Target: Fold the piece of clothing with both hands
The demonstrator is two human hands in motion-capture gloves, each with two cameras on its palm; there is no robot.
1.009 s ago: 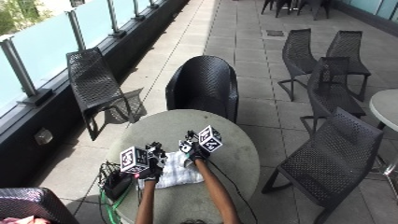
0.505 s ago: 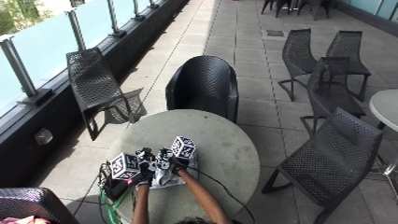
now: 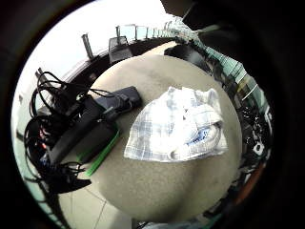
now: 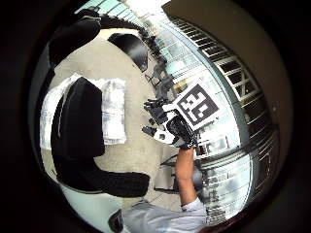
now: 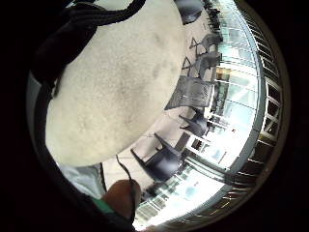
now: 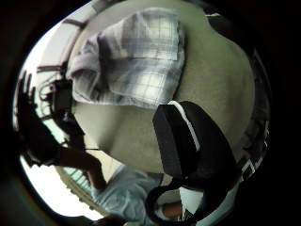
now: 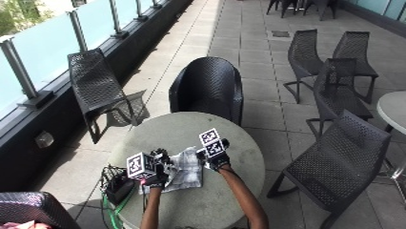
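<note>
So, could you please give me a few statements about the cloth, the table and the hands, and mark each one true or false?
1. The checked cloth lies on a round table. True.
2. The cloth hangs over the black chair. False: it lies on the table.
3. The right hand grips the cloth. False: it is beside the cloth, holding nothing.
4. A black device with cables sits at the table's edge near the left hand. True.

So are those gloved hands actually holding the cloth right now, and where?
Neither seems to hold it. The checked cloth lies on the round table; the left hand is at its edge, the right hand lifted beside it, fingers spread.
</note>
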